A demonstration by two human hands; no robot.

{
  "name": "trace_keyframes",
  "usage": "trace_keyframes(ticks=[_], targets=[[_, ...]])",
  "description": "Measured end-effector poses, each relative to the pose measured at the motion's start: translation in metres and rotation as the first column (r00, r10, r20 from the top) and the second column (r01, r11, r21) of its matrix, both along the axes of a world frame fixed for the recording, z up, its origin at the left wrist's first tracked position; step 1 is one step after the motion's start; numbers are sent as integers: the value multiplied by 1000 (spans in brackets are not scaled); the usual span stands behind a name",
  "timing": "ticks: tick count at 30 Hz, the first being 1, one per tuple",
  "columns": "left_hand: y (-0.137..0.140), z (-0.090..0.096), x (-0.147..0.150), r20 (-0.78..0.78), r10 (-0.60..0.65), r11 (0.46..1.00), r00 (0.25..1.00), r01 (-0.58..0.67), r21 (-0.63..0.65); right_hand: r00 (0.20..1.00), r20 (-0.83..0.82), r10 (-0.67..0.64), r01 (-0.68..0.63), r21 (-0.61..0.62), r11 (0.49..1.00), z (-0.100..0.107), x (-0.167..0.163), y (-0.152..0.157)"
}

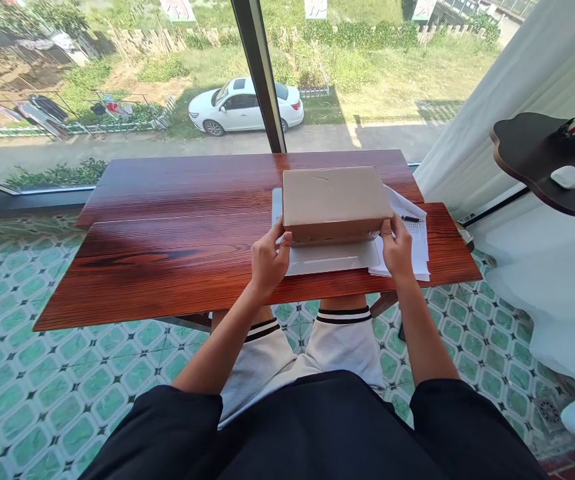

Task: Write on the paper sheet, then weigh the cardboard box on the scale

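Between my two hands is a closed brown cardboard box (336, 197). My left hand (271, 259) grips its near left corner, thumb on the near side. At the near right corner, my right hand (396, 247) holds it the same way. Beneath the box lies a flat light-grey thing that looks like a laptop (332, 260), mostly covered. Whether the box touches it, I cannot tell. White printed papers (420, 243) spread out to the right, partly under the box and my right hand. A black pen (410, 219) rests on the papers.
The reddish-brown wooden table (177, 253) stands against a window with a dark frame post (262, 73). On the right, a small dark shelf (532, 150) carries a white rounded case (570, 177) and a cup. White curtains (512, 260) hang beside the table's right end.
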State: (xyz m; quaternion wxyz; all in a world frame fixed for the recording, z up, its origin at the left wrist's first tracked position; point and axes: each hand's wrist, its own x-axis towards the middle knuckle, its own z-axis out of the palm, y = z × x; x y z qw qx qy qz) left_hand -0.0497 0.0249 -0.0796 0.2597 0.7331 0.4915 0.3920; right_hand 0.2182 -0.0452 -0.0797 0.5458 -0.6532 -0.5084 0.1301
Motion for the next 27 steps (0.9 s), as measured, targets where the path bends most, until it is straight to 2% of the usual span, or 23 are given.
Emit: trace_keyframes(ticks=[3,6,10,12,15,17,19,21,22,25,27], targets=[[3,-1,-8,78,-25,1000,997,25,8,1000,-12,25,-25,-13,1000,-2,3,-2],[8,5,-19,185,-25,999,982,21,26,999,-16,-40,40,31,999,-5,6,-3],[11,25,-40,171,36,992,985,-55,109,977,5,-214,208,223,952,7,3,-7],[8,37,-51,157,74,983,985,-99,154,968,41,-246,220,325,920,22,-6,-11],[-2,55,-66,175,33,975,984,-69,209,979,148,-142,76,380,922,46,-31,-19],[-12,67,-74,182,-94,971,979,50,232,971,238,-1,-90,368,926,59,-52,-22],[-24,80,-79,182,-267,945,946,221,240,933,322,163,-264,303,916,66,-74,-24],[-35,94,-81,165,-435,894,885,403,196,865,381,327,-424,208,881,68,-94,-22],[-39,101,-80,155,-529,846,834,504,173,824,393,408,-497,157,853,68,-104,-21],[-46,117,-74,141,-756,653,639,751,95,679,440,587,-666,33,746,60,-129,-13],[-46,124,-66,149,-848,522,509,851,63,591,487,643,-735,-3,678,52,-144,-7]])
